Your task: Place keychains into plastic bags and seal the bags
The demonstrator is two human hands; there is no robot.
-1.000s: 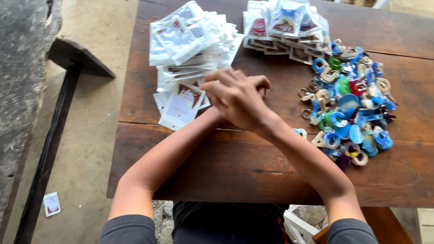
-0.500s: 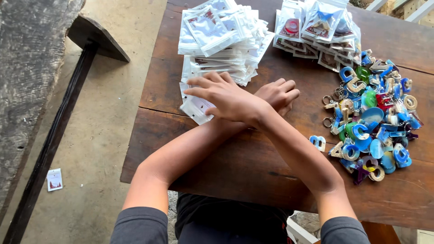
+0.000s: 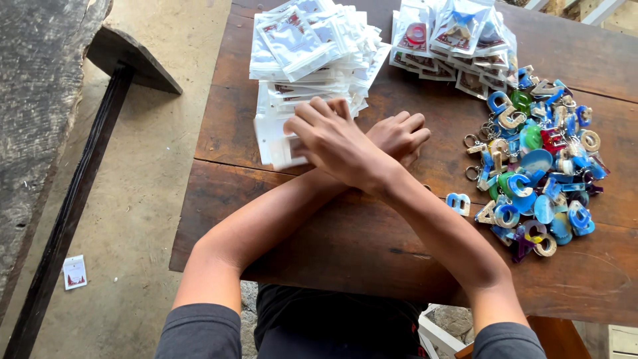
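Two bare hands are seen crossed at the wrists over a dark wooden table [image 3: 319, 219], in the one head view given. The right hand [image 3: 335, 139] is laid uppermost, reaching across to the person's left; its fingers [image 3: 312, 116] are spread and set flat on a small white packet [image 3: 276, 143], which is pressed to the table rather than pinched. The left hand [image 3: 399, 133] is passed beneath the right wrist and rests loosely curled on the bare wood, with nothing seen in it; its palm is hidden by the arm above.

Just beyond the right hand, a heaped stack of clear and white packets [image 3: 306, 46] is found, touching the packet under the fingers; the packets are too many and too overlapped to be counted. Beyond the left hand, well apart from it, a second pile of filled packets [image 3: 458, 36] is seen, likewise uncounted. To the outer side of the left hand, a spread heap of coloured letter-shaped keychains [image 3: 538, 166] is laid, several dozen at a rough count, mostly blue, with green, red and gold among them. One blue letter [image 3: 458, 203] is set apart, nearest the forearm.

Off the table, past the right hand, one dark bench [image 3: 73, 193] and one small white card [image 3: 74, 271] on the floor are seen.
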